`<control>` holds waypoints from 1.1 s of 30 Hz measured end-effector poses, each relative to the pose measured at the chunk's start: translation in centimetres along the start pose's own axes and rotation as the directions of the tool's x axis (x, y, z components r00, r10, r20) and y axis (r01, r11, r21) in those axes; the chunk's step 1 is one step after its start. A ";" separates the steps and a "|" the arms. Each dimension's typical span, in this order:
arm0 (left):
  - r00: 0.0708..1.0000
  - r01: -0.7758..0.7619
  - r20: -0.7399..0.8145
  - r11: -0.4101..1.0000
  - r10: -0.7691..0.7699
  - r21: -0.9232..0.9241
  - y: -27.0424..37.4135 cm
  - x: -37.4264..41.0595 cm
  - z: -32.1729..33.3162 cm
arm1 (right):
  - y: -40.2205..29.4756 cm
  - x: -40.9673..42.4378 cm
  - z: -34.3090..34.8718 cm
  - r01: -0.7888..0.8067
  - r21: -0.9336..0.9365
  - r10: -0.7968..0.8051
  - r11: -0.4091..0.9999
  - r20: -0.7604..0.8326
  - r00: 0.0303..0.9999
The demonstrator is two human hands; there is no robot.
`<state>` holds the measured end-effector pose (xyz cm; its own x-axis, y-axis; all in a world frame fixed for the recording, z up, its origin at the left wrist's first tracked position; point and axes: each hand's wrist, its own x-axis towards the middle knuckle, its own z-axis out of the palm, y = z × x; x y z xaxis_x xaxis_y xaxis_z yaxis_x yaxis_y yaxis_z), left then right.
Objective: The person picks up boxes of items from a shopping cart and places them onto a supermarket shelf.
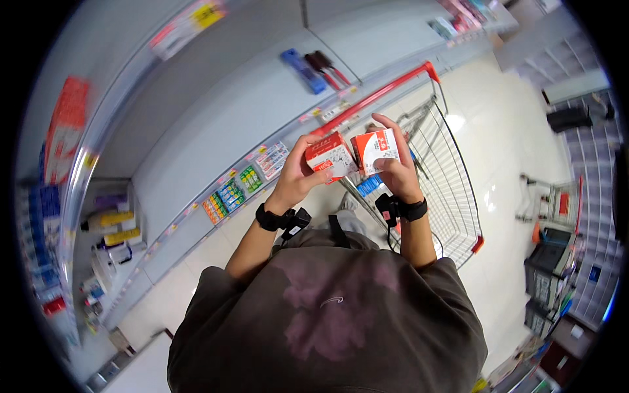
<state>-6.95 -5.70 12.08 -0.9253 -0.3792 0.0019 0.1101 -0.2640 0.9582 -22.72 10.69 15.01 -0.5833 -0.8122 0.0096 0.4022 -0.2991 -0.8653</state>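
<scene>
My left hand [296, 174] grips a small red and white carton [335, 153] that bears writing, its thumb across the front face. In my right hand [400, 169] is a similar red and white carton [376, 145], thumb pressed on its white face and fingers around the far side. The two cartons are side by side at chest height, nearly touching. Just beyond and to the right of them stands a wire shopping cart [442, 191] with a red handle [376, 98]. A blue packaged item [369, 185] shows below the right carton, partly hidden by my hand.
Shelving [196, 123] runs along the left. It carries small toothpaste-like boxes [231, 194], hairbrushes [327, 69], a blue package [302, 70] and bottles [118, 228]. At right, a second cart [560, 204] and dark crates [545, 275] stand on the pale tiled floor [506, 147].
</scene>
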 end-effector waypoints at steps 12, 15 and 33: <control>0.811 -0.465 -0.328 0.874 0.485 0.140 10.0 -13.5 -9.2 | 5.7 2.4 21.4 0.157 -0.110 -0.123 0.981 0.265 0.956; 0.817 -0.509 -0.248 0.853 0.520 0.114 11.3 -15.3 -9.5 | 5.7 3.0 24.4 0.184 -0.076 -0.155 0.980 0.289 0.945; 0.435 -0.431 -0.342 0.526 0.833 0.733 24.8 -17.2 -12.8 | -6.0 11.7 31.3 0.703 -0.242 -0.350 0.668 0.732 0.584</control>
<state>16.36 -17.13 32.17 -0.1870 -0.6880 0.7012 0.1911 0.6747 0.7129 -9.91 -12.70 35.97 0.0351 -0.7365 0.6755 -0.3119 -0.6503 -0.6927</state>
